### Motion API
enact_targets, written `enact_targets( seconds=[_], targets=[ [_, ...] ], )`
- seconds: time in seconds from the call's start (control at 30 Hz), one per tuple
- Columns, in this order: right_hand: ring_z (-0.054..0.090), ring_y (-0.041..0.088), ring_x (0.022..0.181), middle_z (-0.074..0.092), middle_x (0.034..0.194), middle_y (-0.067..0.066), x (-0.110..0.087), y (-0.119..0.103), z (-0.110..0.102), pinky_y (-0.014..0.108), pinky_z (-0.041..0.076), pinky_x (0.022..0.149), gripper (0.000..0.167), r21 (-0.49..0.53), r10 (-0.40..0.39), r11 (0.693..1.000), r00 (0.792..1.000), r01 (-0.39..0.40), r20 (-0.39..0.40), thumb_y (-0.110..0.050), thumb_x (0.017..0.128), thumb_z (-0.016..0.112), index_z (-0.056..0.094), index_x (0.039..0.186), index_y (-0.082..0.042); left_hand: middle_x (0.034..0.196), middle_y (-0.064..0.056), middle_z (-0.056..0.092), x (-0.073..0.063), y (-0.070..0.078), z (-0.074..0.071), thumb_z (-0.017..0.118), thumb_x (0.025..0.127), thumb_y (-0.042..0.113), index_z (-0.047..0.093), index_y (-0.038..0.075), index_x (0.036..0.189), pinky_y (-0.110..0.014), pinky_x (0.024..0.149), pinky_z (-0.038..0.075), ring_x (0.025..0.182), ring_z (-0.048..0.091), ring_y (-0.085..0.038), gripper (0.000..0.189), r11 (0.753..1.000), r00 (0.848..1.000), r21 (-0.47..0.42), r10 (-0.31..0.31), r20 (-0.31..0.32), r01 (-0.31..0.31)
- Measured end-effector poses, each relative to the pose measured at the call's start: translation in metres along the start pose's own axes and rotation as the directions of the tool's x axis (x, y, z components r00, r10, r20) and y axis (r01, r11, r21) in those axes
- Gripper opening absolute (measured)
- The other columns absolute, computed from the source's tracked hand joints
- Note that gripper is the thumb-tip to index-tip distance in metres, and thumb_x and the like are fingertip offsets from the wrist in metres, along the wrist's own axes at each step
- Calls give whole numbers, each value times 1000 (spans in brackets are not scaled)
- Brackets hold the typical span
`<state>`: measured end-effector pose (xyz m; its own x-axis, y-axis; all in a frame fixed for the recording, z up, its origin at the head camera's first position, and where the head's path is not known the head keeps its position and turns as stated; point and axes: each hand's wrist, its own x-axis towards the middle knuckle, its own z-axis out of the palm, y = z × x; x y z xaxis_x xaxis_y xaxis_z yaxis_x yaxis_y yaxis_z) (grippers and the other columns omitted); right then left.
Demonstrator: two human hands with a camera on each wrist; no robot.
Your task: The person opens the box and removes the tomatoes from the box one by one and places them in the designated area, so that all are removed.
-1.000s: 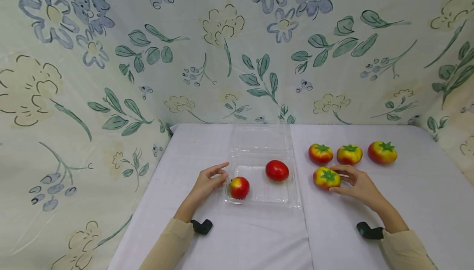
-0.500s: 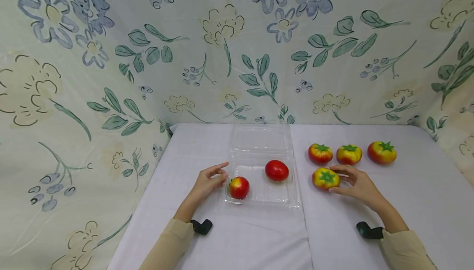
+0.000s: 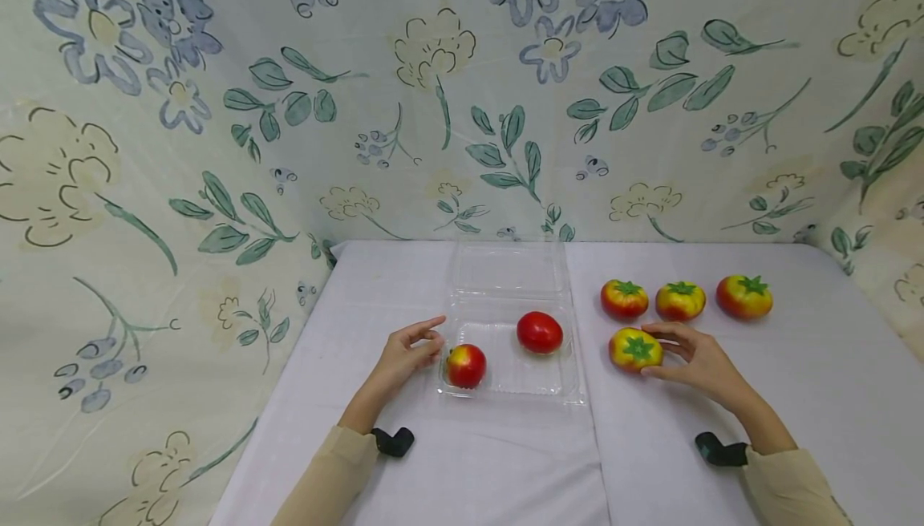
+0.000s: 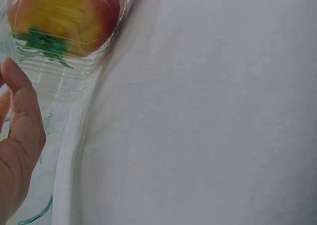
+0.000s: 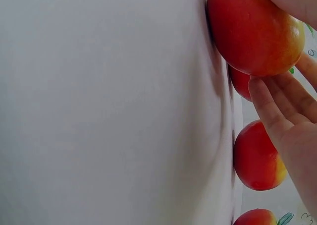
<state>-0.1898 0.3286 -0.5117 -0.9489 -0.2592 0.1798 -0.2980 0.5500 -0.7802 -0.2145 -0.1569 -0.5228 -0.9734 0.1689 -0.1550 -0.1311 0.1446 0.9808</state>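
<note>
While floral-printed fabric (image 3: 245, 149) rises at the far left and along the back, a beige left sleeve (image 3: 328, 470) reaches in over the white tablecloth (image 3: 498, 462), with a black wrist mount (image 3: 394, 442) beside its cuff. The left hand (image 3: 404, 351) stands at the near left side of a clear plastic clamshell box (image 3: 508, 374), its fingers loosely bent, a small gap between thumb and forefinger, nothing held; I cannot tell whether a fingertip touches the wall. The box's lid (image 3: 511, 268) lies folded back toward the fabric. Inside the tray, a red-and-yellow tomato (image 3: 466, 366) sits in the near left corner, its green leafy top turned toward the left hand in the left wrist view. Farther right and back in the same tray lies an all-red tomato (image 3: 540, 333).

Right of the box, a yellow-topped tomato (image 3: 635, 349) appears to rest on the cloth, green star up and tilted toward the wearer. Behind it stand a left tomato (image 3: 624, 300), a middle tomato (image 3: 681, 301) close beside that, and an end tomato (image 3: 745, 297) slightly apart. The right hand (image 3: 699, 359) grips the yellow-topped one from its right side, thumb and curved fingers spread to its width.
</note>
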Motion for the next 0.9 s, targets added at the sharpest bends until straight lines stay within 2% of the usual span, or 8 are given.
enact_targets(
  seconds=[0.27,0.4,0.5,0.57,0.73,0.9],
  targets=[
    [49,-9,112,59,130,21,0,-2,-2,5,40,90,65,7,-29,1000,1000,29,1,-10,76,88,57,133,0,108,-10,62,0,1,0,70,95,20,61,17,139,-24,77,56,78,62,-19,45,1000,1000,-9,4,7,-4],
    [57,11,115,58,131,21,0,-5,-5,8,42,92,66,5,-20,1000,1000,20,1,-12,77,87,56,134,0,107,-10,62,0,0,0,70,95,19,61,16,139,-24,78,57,79,62,-18,45,1000,1000,-26,4,10,-4],
    [56,26,116,58,132,20,0,-8,-7,9,42,93,65,-4,-5,1000,1000,5,-8,-14,78,87,55,134,-2,107,-11,61,0,0,0,71,94,19,61,13,138,-25,79,57,80,62,-17,45,999,1000,-43,6,11,-6],
    [55,24,118,57,133,19,1,-10,-8,8,42,93,66,-12,-5,1000,1000,5,-16,-16,79,86,55,135,-2,107,-11,60,0,0,0,71,94,19,61,12,138,-25,79,57,81,62,-17,45,999,1000,-52,5,12,-4],
    [54,7,118,57,132,17,4,-17,-8,8,41,93,62,-15,-29,999,998,29,-51,-15,81,84,55,135,0,107,-12,60,0,0,0,71,94,17,61,13,138,-24,79,57,81,62,-17,46,999,1000,-51,-3,13,4],
    [55,14,119,58,131,16,5,-29,-6,6,40,92,59,-24,-37,999,996,36,-81,-14,83,83,56,134,-3,107,-12,60,0,0,0,70,94,17,60,12,139,-24,80,57,81,62,-16,46,999,1000,-49,-2,12,3]
  ],
)
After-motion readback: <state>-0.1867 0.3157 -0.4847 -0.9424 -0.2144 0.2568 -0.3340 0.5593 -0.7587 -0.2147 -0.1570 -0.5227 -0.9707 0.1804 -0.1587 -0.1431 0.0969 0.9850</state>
